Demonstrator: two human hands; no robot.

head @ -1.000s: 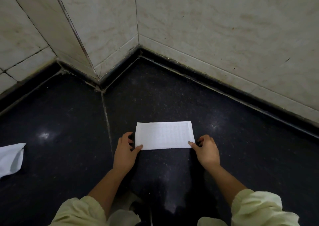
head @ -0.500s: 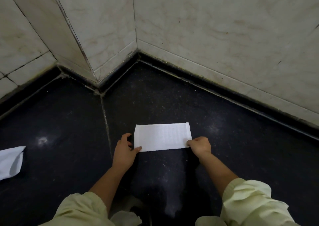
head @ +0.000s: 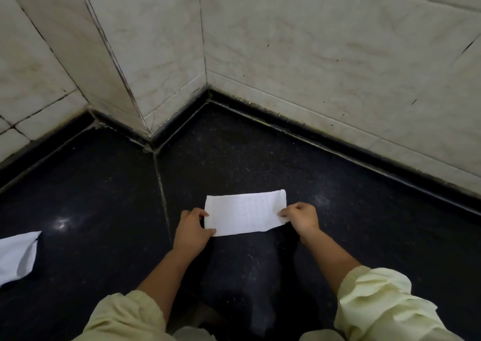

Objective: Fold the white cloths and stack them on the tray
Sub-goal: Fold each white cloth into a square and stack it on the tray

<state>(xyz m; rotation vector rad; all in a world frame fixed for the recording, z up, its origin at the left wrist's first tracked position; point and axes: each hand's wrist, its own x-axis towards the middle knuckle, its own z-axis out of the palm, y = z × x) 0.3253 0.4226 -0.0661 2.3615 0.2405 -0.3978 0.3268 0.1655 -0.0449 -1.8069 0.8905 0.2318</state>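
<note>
White woven cloth, folded strip (head: 244, 213): lying on the black speckled stone floor (head: 260, 158) just below the middle of the frame, long edges running left to right, its lower right corner lifting off the stone. We are holding it at both short ends.

Left hand (head: 191, 232): we are pinching the strip's left end, thumb on top near the lower left corner, fingers curling at the edge. We judge this grip is serving as the anchor for the next fold.

Right hand (head: 302, 217): we are nipping the right end between thumb and fingertips, apparently raising that end to carry it across toward the left.

Second white cloth (head: 17, 256): lying loose and rumpled at the left edge of the frame, well apart from the strip, untouched and, by our reading, waiting its turn.

Pale yellow sleeves (head: 374, 299): bunching above both wrists at the bottom of the frame, keeping cuffs clear of the work.

Marbled cream wall tiles (head: 325, 54): filling the upper frame, meeting the floor at a dark skirting.

Tray: not in view; we cannot tell where the stack is going.
</note>
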